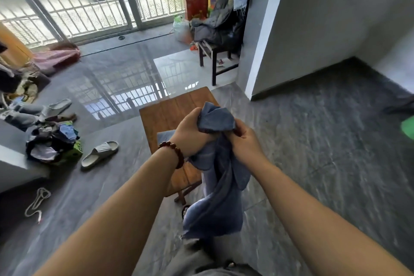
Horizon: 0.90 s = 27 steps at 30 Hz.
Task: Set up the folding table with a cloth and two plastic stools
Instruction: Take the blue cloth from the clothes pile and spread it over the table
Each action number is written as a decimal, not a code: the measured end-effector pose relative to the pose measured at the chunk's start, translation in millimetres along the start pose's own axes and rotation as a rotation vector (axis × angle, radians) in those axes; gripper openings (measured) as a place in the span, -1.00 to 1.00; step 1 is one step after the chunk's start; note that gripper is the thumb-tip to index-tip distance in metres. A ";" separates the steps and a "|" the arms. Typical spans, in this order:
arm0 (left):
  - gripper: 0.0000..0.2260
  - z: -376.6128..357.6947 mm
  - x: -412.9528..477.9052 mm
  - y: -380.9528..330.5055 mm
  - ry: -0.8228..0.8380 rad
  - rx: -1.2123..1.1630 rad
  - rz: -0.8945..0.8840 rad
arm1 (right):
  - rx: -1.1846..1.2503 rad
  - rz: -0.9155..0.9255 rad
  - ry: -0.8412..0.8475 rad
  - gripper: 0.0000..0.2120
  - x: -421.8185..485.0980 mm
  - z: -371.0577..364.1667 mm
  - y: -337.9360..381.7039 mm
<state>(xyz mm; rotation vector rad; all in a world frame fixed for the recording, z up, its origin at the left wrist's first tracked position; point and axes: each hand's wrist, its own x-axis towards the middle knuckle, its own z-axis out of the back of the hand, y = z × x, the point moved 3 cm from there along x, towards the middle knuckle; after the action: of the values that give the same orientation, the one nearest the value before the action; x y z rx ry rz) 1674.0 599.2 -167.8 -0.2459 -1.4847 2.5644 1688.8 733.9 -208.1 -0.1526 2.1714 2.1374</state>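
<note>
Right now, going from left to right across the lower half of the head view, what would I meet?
Clothes pile → slipper → left hand → right hand → green object. The cloth that both hands grip and the table overlap them, so I omit these.

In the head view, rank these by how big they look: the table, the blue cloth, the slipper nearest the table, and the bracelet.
1. table and cloth: about alike; the cloth hangs nearer the camera and covers part of the table, so unranked.
2. slipper
3. bracelet
</note>
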 end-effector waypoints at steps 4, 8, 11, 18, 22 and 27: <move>-0.60 16.6 51.1 8.8 0.063 0.015 0.057 | 0.051 0.002 -0.072 -0.75 59.8 -0.3 24.4; -0.47 35.3 100.7 15.0 0.036 0.119 0.060 | 0.039 0.010 -0.075 -0.78 115.1 -11.3 37.6; -0.66 45.6 128.0 22.0 0.033 0.126 0.075 | 0.008 0.001 -0.083 -0.80 145.1 -21.1 36.8; -0.78 53.8 171.7 30.4 -0.058 0.135 0.095 | -0.027 -0.076 -0.084 -0.92 190.3 -14.8 35.3; -0.81 62.4 202.7 19.9 -0.146 0.194 0.110 | 0.017 -0.070 -0.078 -0.92 220.9 1.6 46.2; -0.84 66.0 228.5 10.4 -0.160 0.246 0.151 | -0.053 -0.100 -0.035 -0.92 258.8 24.2 54.2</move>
<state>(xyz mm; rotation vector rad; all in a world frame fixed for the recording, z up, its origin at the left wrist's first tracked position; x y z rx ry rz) 1436.3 590.3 -157.6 -0.1263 -1.2213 2.9160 1424.9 757.1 -189.6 -0.2209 2.0440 2.1274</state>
